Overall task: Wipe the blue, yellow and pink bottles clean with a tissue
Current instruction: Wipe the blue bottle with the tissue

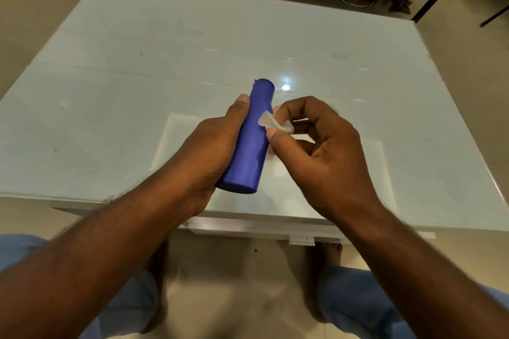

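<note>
The blue bottle (249, 140) was held in the air above the near part of the white glossy table (110, 107), tilted so that its capped end pointed away from the person and its flat base pointed back toward them. The left hand (212, 154) gripped it from the bottle's left side, the thumb lying along the upper body just below the cap and the other fingers curled round underneath, where only a fingertip showed past the bottle's right edge. The right hand (316, 146) sat just beside the bottle on its right, its fingers curled and pinching a small crumpled piece of white tissue (274, 123) between thumb and forefinger. The tissue was pressed against the right flank of the bottle, about a third of the way down from the cap. Both forearms reached in from the near edge of the table, bare to the bottom of the view. Below the table's near edge were the person's light blue trousers (355, 308) and bare feet on a pale tiled floor (234, 297). Beyond the far edge of the table stood dark metal furniture legs (425, 9).
</note>
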